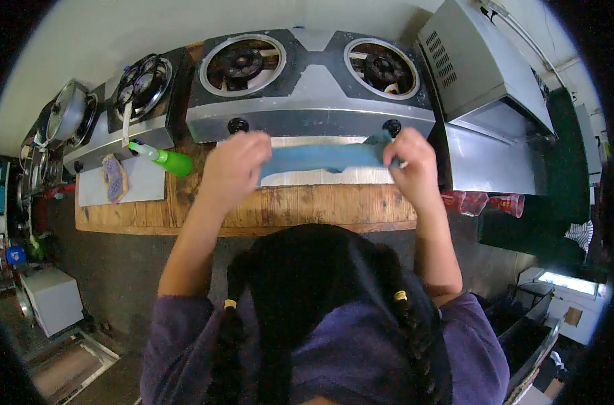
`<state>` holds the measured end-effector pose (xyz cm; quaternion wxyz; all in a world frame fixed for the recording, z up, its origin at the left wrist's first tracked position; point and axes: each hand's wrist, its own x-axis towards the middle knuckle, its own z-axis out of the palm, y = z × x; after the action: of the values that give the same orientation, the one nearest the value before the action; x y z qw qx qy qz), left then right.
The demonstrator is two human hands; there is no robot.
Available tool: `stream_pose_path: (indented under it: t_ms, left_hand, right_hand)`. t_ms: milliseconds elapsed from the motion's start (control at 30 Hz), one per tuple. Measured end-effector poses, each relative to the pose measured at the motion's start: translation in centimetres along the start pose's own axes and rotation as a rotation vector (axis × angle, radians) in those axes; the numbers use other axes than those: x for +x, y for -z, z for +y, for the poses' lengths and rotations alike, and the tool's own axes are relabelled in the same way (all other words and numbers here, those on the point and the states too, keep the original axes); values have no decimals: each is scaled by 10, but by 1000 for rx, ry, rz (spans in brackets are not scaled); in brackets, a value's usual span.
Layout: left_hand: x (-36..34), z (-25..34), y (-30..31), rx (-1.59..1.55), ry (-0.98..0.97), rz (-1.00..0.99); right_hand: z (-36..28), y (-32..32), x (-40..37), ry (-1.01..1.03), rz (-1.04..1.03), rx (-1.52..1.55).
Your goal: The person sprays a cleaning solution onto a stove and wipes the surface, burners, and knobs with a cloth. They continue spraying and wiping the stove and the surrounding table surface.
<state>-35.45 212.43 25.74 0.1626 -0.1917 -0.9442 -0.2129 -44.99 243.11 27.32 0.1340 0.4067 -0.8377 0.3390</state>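
Note:
A blue cloth [327,158] is stretched level between my two hands, above the front edge of the wooden counter. My left hand [235,165] is closed around one end of it. At the other end, my right hand [413,160] pinches the cloth between thumb and fingers. Both hands and the cloth are a little blurred. Behind the cloth, a pale board or sheet [307,178] lies on the counter in front of the two-burner gas stove [307,115]. A green spray bottle [175,163] lies on its side to the left of my left hand.
A purple cloth [115,181] rests on a white sheet [152,187] at the counter's left. Farther left are a smaller stove [162,131] and a metal pot [67,111]. A steel cabinet [479,67] stands at the right, with red-and-clear plastic packages [469,202] nearby. The wooden counter [307,209] has a front edge.

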Motion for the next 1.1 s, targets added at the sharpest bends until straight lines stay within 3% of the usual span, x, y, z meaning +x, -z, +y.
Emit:
stream_pose_path:
  t_ms: [67,133,233,300,333,433,500,633,733,833,933,1033,1100]
  left_hand:
    - [-26,5,-24,-34,-25,-92]
    - [-58,3,-54,-179,172,-500]
    - [-123,-41,-117,-256,226,-733]
    - [-133,-55,-131,-263,536,-616]
    - [-132,-58,-132,-263,691,-554]
    - [-111,-57,-142,-62,855,-342]
    - [-92,-51,-150,-22,863,-373]
    - [-77,-38,-170,45,800,-295]
    - [-75,-41,-181,-117,831,-269]
    - [-91,-67,-199,-763,924,78]
    - [-80,-58,-151,-1451,1171,366]
    - [-66,-57,-103,-1327,996,397]
    - [-45,-44,-69,-1258,884,410]
  right_hand:
    - [1,-10,-30,-119,-196,18]
    - [20,-37,-78,-226,-382,-4]
    - [64,-79,-144,-373,-552,-61]
    - [84,-93,-152,-535,-594,-6]
    - [90,-101,-151,-632,-498,-10]
    - [107,-122,-139,-872,-256,-59]
    - [114,-132,-129,-972,-174,-144]
    - [122,-143,-115,-1037,-306,-204]
    - [146,-156,-131,-907,-129,-1]
    - [146,-132,-128,-1155,100,910]
    - [125,-93,-111,-1109,347,1263]
    - [88,-49,-80,-1006,460,1222]
    - [82,-30,-70,-862,386,1125]
